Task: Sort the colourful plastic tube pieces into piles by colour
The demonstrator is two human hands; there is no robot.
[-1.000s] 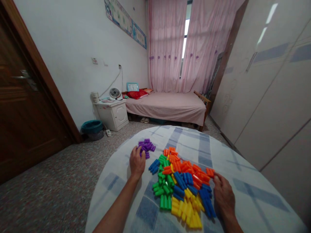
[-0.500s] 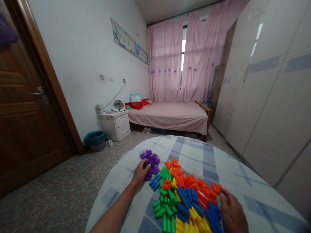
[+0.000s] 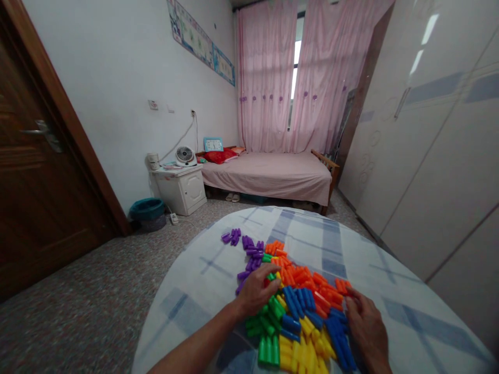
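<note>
Plastic tube-shaped building blocks lie in colour groups on the table. My left hand (image 3: 259, 291) reaches over the green blocks (image 3: 268, 350), its thumb and fingers curled round a small orange block (image 3: 267, 282). Beyond it are the purple blocks (image 3: 254, 253), some partly hidden by that hand. At the right end of the orange row (image 3: 302, 275), my right hand (image 3: 366, 317) has its bent fingertips closed at the edge of another orange block (image 3: 342, 285). Blue blocks (image 3: 339, 337) lie beside its thumb, and yellow blocks (image 3: 306, 350) are nearer to me.
A checked white and blue cloth (image 3: 187, 301) covers the rounded table. Past it stand a bed (image 3: 268, 174), a white bedside cabinet (image 3: 189, 192) with a small fan (image 3: 185, 156), and a bin (image 3: 148, 213). A wardrobe (image 3: 432, 171) is on the right, a wooden door (image 3: 35, 208) on the left.
My left hand has moved right and nearer, from the purple blocks to the orange block on the green ones. My right hand stays by the orange row. The camera view has tilted down slightly.
</note>
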